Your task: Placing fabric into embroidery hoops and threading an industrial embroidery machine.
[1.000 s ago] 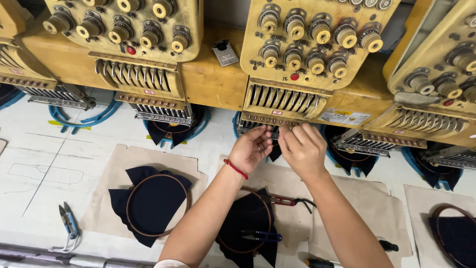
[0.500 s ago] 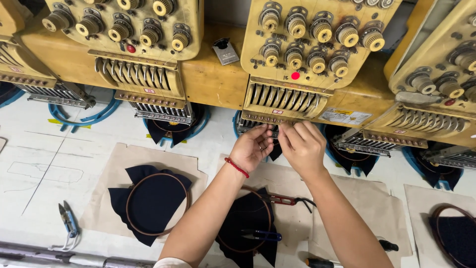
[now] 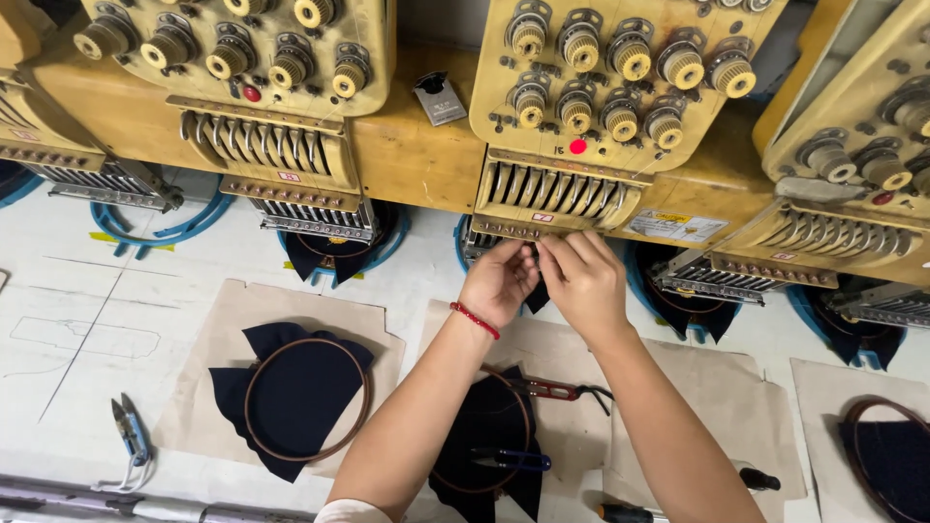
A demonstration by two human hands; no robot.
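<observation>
Thread snips (image 3: 131, 438): blue-handled, lying on the white table (image 3: 58, 291) at far left.
Embroidery hoop (image 3: 308, 399): brown ring clamping dark navy fabric, resting on a tan backing sheet (image 3: 208, 387) left of the forearms.
Left embroidery head (image 3: 262, 107): yellow housing, row of tension knobs, needle bar beneath.
Left hand (image 3: 499, 281): raised to the needle row (image 3: 509, 232) of the middle embroidery head (image 3: 601, 107); fingertips pinched narrow there, whatever they pinch too fine to make out; red bracelet (image 3: 475, 320) at the wrist.
Second hoop (image 3: 494, 436): navy fabric, partly under the left forearm; a blue-handled tool (image 3: 509, 460) lies across it.
Right hand (image 3: 581, 281): just beside the left, fingers curled close at the same needle row.
Red-handled tool (image 3: 552, 390): between the forearms.
Third hoop (image 3: 886, 450): at right edge.
</observation>
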